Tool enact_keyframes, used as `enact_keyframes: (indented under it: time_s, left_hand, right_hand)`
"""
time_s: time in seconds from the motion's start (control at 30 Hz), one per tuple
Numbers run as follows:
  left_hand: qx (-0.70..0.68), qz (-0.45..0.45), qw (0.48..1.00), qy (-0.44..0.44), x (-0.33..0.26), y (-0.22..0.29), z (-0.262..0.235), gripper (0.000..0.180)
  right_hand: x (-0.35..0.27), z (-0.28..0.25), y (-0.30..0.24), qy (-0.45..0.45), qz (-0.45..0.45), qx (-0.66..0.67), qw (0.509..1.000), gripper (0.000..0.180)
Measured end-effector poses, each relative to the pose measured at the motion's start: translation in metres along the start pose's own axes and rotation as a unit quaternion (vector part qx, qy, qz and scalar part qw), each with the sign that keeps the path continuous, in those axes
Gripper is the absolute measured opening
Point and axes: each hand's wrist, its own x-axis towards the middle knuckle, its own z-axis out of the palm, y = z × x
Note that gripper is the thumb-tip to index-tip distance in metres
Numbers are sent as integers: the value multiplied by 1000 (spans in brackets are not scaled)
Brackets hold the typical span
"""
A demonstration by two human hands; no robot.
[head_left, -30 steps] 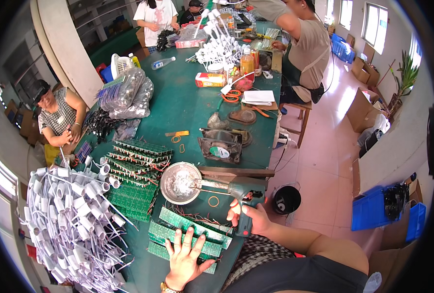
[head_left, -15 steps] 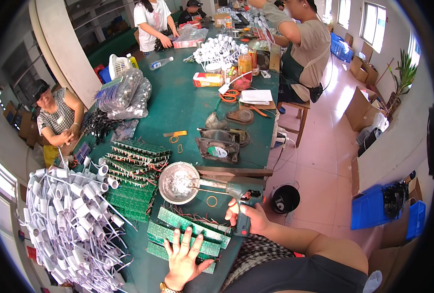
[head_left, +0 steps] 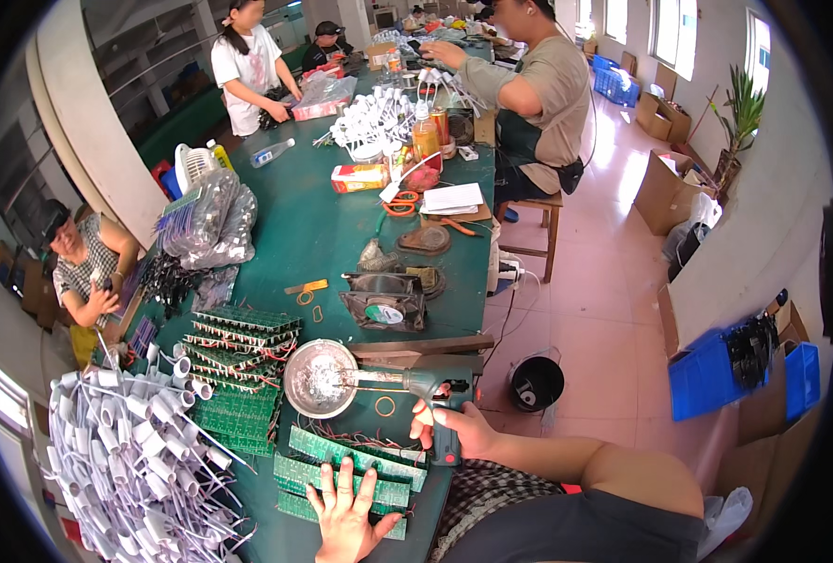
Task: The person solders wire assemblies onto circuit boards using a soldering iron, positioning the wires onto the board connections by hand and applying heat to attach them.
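- Left hand [head_left: 346,511] lies flat, fingers spread wide, pressing down on a row of green circuit boards [head_left: 341,479] at the near edge of the green table [head_left: 332,235].
- Right hand [head_left: 454,430] is wrapped around the grip of a green soldering gun [head_left: 426,394], fingers curled closed on the handle; its long metal tip reaches away to the left.
- That tip pokes into a round metal bowl [head_left: 321,377] just beyond the left hand and left of the right hand, shiny contents inside.
- A rubber band [head_left: 385,406] lies on the table between the bowl and the right hand.
- Beyond the left hand and further left, stacks of more green boards [head_left: 238,347] with red and white wires.
- Far left of both hands, a big heap of white lamp housings [head_left: 126,450] spills over the table corner.
- Ahead of the right hand, a wooden strip [head_left: 421,345], then a small black fan [head_left: 384,305].
- Right of the right hand, down on the floor, a black bucket [head_left: 535,383].
- Well ahead, orange scissors [head_left: 400,206], white papers [head_left: 452,197] and a clear plastic bag [head_left: 212,220] of parts.
- Other people work at the far end and along the left side.
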Motion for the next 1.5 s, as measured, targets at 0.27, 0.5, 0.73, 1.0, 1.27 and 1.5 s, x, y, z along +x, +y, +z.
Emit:
enact_keyframes:
  time_s: [0.27, 0.5, 0.73, 1.0, 1.27, 1.5]
  left_hand:
    - [10, -1, 1000, 8, -3, 1, 2, 88]
    - [16, 0, 1000, -5, -4, -2, 3, 84]
    - [7, -1, 1000, 20, -6, 3, 6, 87]
    - [12, -36, 995, 92, -14, -10, 27, 85]
    - [-50, -16, 993, 106, -24, -13, 36, 105]
    - [106, -25, 932, 346, -21, -54, -34, 89]
  right_hand:
    - [1, 11, -3, 27, 13, 19, 999, 24]
    - [0, 10, -3, 30, 7, 28, 999, 24]
    - [-3, 8, -3, 27, 13, 26, 999, 26]
    - [2, -7, 6, -7, -30, 25, 999, 39]
    - [8, 2, 10, -3, -58, -29, 998, 36]
    - [3, 0, 7, -6, -65, -63, 996, 35]
